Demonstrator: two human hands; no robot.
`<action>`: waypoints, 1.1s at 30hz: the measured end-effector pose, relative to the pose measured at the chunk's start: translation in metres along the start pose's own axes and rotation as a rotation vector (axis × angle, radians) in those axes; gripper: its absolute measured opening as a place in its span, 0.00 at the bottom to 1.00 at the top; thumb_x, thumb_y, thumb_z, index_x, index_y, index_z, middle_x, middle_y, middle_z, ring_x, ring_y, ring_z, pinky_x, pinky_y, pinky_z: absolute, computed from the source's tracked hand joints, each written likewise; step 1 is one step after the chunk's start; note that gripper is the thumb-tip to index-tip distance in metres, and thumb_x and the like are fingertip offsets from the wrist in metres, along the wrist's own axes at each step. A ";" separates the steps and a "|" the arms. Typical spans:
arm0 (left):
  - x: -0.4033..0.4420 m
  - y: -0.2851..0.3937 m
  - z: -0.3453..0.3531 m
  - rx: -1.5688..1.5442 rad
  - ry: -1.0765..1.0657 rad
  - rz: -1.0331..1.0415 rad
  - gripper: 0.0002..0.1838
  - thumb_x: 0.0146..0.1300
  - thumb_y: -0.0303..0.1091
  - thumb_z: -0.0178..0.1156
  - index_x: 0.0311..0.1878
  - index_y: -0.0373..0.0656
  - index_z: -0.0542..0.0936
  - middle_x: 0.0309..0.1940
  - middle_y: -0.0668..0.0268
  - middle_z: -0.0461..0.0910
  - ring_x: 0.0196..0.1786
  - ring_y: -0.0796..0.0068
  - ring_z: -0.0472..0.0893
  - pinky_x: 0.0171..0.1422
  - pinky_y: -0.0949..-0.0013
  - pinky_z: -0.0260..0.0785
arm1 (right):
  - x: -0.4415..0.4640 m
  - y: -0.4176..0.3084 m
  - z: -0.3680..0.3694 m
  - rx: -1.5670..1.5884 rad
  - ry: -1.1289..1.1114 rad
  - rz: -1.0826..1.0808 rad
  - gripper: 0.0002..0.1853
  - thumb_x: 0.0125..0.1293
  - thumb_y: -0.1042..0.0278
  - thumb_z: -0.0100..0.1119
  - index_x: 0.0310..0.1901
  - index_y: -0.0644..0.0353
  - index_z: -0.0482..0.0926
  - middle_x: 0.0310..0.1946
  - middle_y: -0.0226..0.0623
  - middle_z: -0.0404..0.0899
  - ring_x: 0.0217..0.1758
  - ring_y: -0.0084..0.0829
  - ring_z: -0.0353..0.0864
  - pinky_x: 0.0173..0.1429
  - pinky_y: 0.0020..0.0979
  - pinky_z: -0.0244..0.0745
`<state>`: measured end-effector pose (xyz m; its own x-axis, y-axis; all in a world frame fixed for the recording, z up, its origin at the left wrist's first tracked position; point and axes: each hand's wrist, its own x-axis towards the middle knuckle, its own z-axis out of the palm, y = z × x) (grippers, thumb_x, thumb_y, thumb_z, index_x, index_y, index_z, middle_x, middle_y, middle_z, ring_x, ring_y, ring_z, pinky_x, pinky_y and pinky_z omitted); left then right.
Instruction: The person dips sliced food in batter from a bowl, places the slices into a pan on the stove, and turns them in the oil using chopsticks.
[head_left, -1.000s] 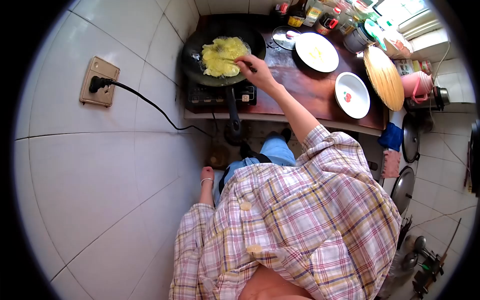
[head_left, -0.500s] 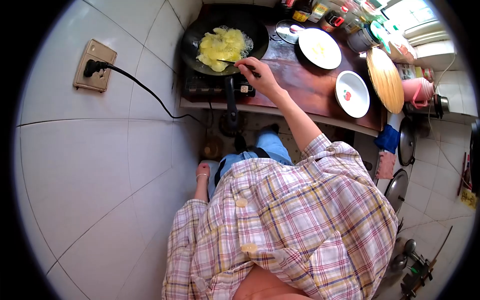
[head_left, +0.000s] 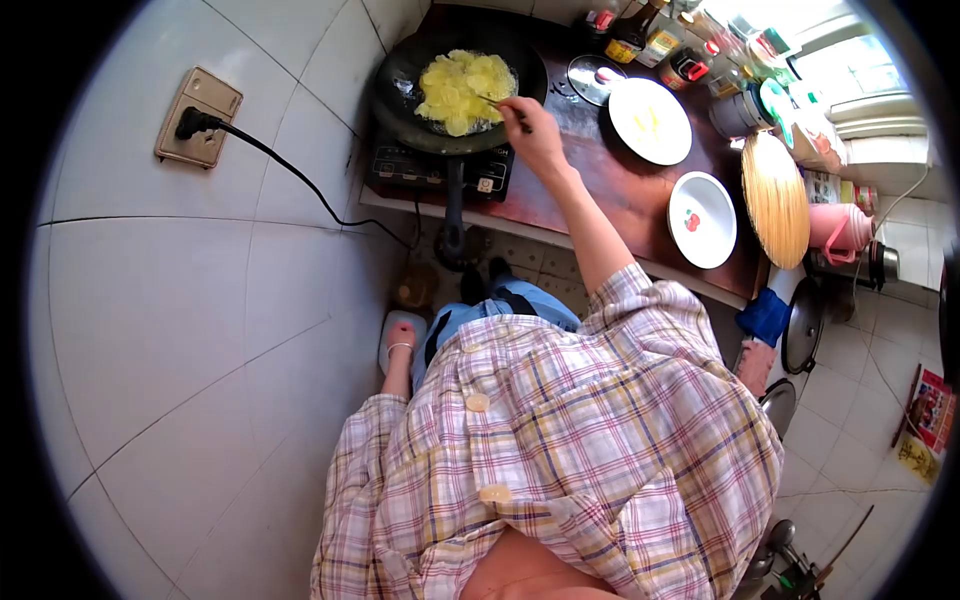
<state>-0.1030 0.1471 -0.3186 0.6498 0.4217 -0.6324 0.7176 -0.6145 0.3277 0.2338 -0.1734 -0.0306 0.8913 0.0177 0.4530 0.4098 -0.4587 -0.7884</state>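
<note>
My right hand (head_left: pixel 535 135) is closed around dark chopsticks (head_left: pixel 490 100), whose tips reach into the black wok (head_left: pixel 400 128). In the wok, thin yellow slices (head_left: pixel 465 88) that look like potato lie in bubbling oil. The wok sits on an induction cooker (head_left: pixel 395 165), its handle pointing towards me. My left hand (head_left: pixel 400 335) hangs low by my left side, a band around its wrist. A pale, flat-looking thing (head_left: pixel 386 342) shows beside it; I cannot make out its kind or whether the hand grips it, as the fingers are hardly visible.
Right of the wok are a glass lid (head_left: pixel 592 80), a white plate (head_left: pixel 672 140) with yellow bits, and a white bowl (head_left: pixel 690 250). A round woven tray (head_left: pixel 775 200) leans near a pink thermos (head_left: pixel 838 228). Bottles (head_left: pixel 628 38) line the back. A power cord (head_left: pixel 300 180) hangs at left.
My right hand has moved slightly right and up with the chopsticks. The yellow slices have shifted and spread towards the wok's right side. The camera view has turned a little.
</note>
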 end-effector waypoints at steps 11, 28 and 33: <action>-0.007 0.076 -0.016 -0.594 0.009 -0.064 0.13 0.59 0.44 0.58 0.38 0.43 0.79 0.29 0.61 0.82 0.30 0.71 0.79 0.33 0.68 0.73 | -0.008 -0.019 -0.011 0.109 -0.274 0.015 0.06 0.62 0.71 0.56 0.39 0.61 0.78 0.36 0.44 0.78 0.39 0.42 0.79 0.41 0.33 0.75; -0.107 0.292 -0.103 -1.443 -0.348 0.131 0.19 0.65 0.49 0.53 0.53 0.49 0.67 0.39 0.66 0.72 0.35 0.73 0.79 0.33 0.69 0.77 | 0.005 -0.034 0.031 0.070 -0.151 0.099 0.07 0.64 0.69 0.54 0.39 0.63 0.77 0.36 0.47 0.79 0.36 0.40 0.80 0.40 0.31 0.74; -0.105 0.292 -0.100 -1.434 -0.312 0.175 0.22 0.63 0.50 0.55 0.53 0.49 0.66 0.38 0.68 0.74 0.30 0.80 0.76 0.30 0.74 0.75 | -0.003 -0.031 0.032 0.139 -0.285 0.247 0.10 0.67 0.66 0.54 0.42 0.62 0.79 0.30 0.33 0.79 0.31 0.20 0.76 0.35 0.22 0.71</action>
<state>0.0634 -0.0103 -0.0861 0.8066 0.1420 -0.5738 0.3873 0.6065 0.6944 0.2246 -0.1307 -0.0204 0.9763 0.1768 0.1247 0.1814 -0.3553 -0.9170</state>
